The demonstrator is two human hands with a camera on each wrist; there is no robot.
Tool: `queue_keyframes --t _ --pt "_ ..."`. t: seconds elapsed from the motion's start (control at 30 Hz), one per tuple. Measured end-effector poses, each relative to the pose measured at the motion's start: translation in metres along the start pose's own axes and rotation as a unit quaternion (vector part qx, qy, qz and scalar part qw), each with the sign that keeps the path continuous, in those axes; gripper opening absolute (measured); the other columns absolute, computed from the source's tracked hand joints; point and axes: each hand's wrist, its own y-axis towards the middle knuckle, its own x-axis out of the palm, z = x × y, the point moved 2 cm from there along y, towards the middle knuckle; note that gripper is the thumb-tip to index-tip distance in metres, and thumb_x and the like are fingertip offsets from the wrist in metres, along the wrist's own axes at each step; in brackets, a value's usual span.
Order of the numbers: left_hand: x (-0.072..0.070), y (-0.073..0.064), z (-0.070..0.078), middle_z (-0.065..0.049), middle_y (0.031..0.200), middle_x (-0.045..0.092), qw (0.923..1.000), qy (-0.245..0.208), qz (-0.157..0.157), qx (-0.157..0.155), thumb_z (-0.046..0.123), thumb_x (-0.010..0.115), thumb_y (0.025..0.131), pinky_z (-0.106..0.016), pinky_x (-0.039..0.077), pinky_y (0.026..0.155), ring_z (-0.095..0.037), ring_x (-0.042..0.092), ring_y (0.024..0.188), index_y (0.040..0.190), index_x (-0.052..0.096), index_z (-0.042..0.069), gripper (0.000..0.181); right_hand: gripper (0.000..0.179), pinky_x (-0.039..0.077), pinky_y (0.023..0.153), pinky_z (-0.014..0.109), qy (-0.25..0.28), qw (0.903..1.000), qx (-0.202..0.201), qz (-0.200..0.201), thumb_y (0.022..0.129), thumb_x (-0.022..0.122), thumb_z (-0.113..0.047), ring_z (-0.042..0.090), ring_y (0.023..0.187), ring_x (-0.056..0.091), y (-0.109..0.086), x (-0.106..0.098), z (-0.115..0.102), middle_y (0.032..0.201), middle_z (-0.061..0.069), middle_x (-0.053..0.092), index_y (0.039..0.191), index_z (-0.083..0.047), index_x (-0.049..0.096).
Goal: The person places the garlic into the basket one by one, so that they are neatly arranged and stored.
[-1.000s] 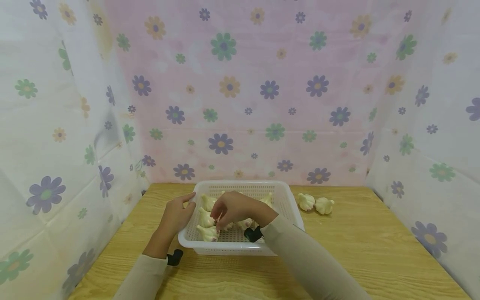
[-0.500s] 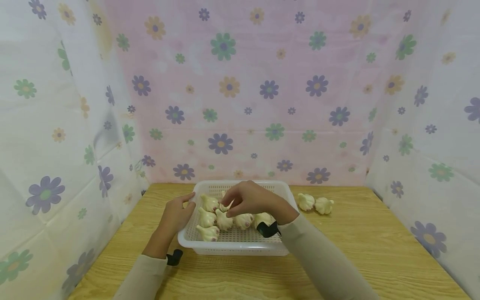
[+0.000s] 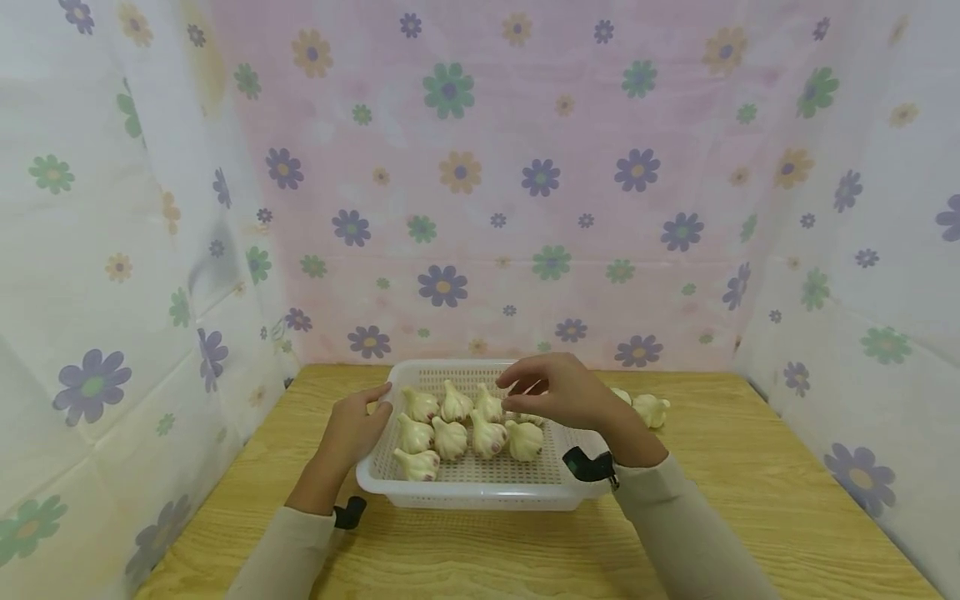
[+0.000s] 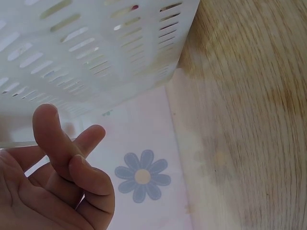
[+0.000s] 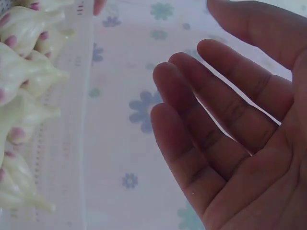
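A white plastic basket [image 3: 480, 492] with slotted walls stands on the table, holding several garlic bulbs [image 3: 450, 438] set roughly in rows. My left hand [image 3: 355, 427] holds its left rim. In the left wrist view, some bent fingers [image 4: 93, 179] show under the rim, outside the basket wall [image 4: 96, 52]. Over the right part of the basket hovers my right hand [image 3: 562, 392], partly covering a bulb at the back. Its fingers [image 5: 172, 134] are relaxed and nothing is in the palm. To the right of the basket lie two more garlic bulbs [image 3: 650, 411], one mostly hidden by this hand.
The wooden table [image 3: 750, 500] extends in front of the basket and to both sides. Flowered cloth [image 3: 480, 208] hangs behind the table and along its left and right sides. A dark wrist device [image 3: 588, 465] sits at each wrist.
My right hand has moved rightward from the left bulbs across the basket, uncovering several bulbs. My left hand and the basket have stayed in place.
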Motion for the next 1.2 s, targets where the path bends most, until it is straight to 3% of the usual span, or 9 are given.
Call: queue_keyframes --t 0.1,0.3,0.5,0.6,0.73,0.87,1.03,1.2 --pt "0.0 0.001 -0.001 -0.024 0.117 0.071 1.0 0.001 0.0 0.0 0.031 0.05 0.102 -0.029 0.044 0.041 -0.011 0.029 0.041 0.148 0.059 0.018 0.049 0.024 0.059 0.087 0.033 0.0 0.9991 0.002 0.043 0.097 0.072 -0.04 0.007 0.099 0.07 -0.015 -0.009 0.007 0.117 -0.009 0.074 0.119 -0.032 0.074" --pt "0.003 0.001 0.0 -0.023 0.105 0.07 0.9999 -0.006 -0.009 -0.001 0.032 0.051 0.102 -0.029 0.045 0.043 -0.011 0.03 0.042 0.148 0.059 0.018 0.048 0.02 0.059 0.086 0.032 0.0 0.9939 0.027 0.107 0.099 0.07 -0.034 0.008 0.101 0.07 -0.047 -0.024 0.03 0.118 -0.009 0.073 0.118 -0.033 0.074" --pt "0.0 0.001 0.001 -0.026 0.125 0.068 1.0 -0.001 -0.004 -0.001 0.03 0.051 0.102 -0.03 0.047 0.044 -0.013 0.038 0.042 0.148 0.059 0.016 0.049 0.024 0.058 0.087 0.026 -0.022 0.9818 0.023 0.187 0.099 0.071 -0.023 0.014 0.107 0.069 -0.068 -0.048 0.053 0.125 0.001 0.073 0.122 -0.026 0.074" --pt "-0.001 0.001 0.001 -0.027 0.132 0.066 1.0 -0.004 -0.006 -0.002 0.031 0.05 0.102 -0.03 0.05 0.045 -0.016 0.046 0.043 0.148 0.059 0.016 0.049 0.028 0.055 0.09 0.018 -0.012 0.97 0.031 0.241 0.098 0.072 -0.018 0.007 0.111 0.067 -0.078 -0.06 0.068 0.132 0.004 0.07 0.125 -0.02 0.074" --pt "-0.001 0.0 -0.001 -0.024 0.144 0.059 0.9999 -0.006 -0.012 -0.008 0.031 0.049 0.102 -0.03 0.052 0.047 -0.018 0.053 0.047 0.149 0.057 0.015 0.05 0.033 0.053 0.089 0.012 0.061 0.9457 0.072 0.311 0.098 0.071 -0.018 0.001 0.113 0.065 -0.092 -0.072 0.091 0.14 0.009 0.064 0.131 -0.012 0.07" --pt "-0.002 -0.001 -0.002 -0.026 0.135 0.065 0.9999 -0.001 -0.01 -0.011 0.031 0.05 0.102 -0.029 0.048 0.045 -0.015 0.045 0.044 0.149 0.058 0.016 0.05 0.042 0.052 0.088 0.01 0.09 0.9158 0.135 0.367 0.098 0.071 -0.028 0.001 0.12 0.062 -0.105 -0.08 0.111 0.144 0.006 0.062 0.138 -0.016 0.067" --pt "-0.001 0.0 -0.001 -0.023 0.113 0.07 0.9999 -0.004 -0.011 -0.008 0.03 0.05 0.102 -0.029 0.046 0.043 -0.013 0.036 0.042 0.149 0.058 0.017 0.049 0.054 0.047 0.089 0.005 0.102 0.8913 0.214 0.386 0.096 0.071 -0.041 0.015 0.136 0.053 -0.121 -0.085 0.134 0.151 0.002 0.056 0.146 -0.023 0.06" --pt "0.0 -0.001 0.003 -0.024 0.127 0.068 0.9997 -0.017 -0.014 -0.012 0.028 0.051 0.102 -0.03 0.049 0.045 -0.015 0.044 0.042 0.149 0.058 0.016 0.048 0.068 0.046 0.094 0.008 0.131 0.8768 0.275 0.372 0.094 0.07 -0.051 0.025 0.147 0.043 -0.139 -0.08 0.165 0.159 0.004 0.048 0.154 -0.026 0.051"
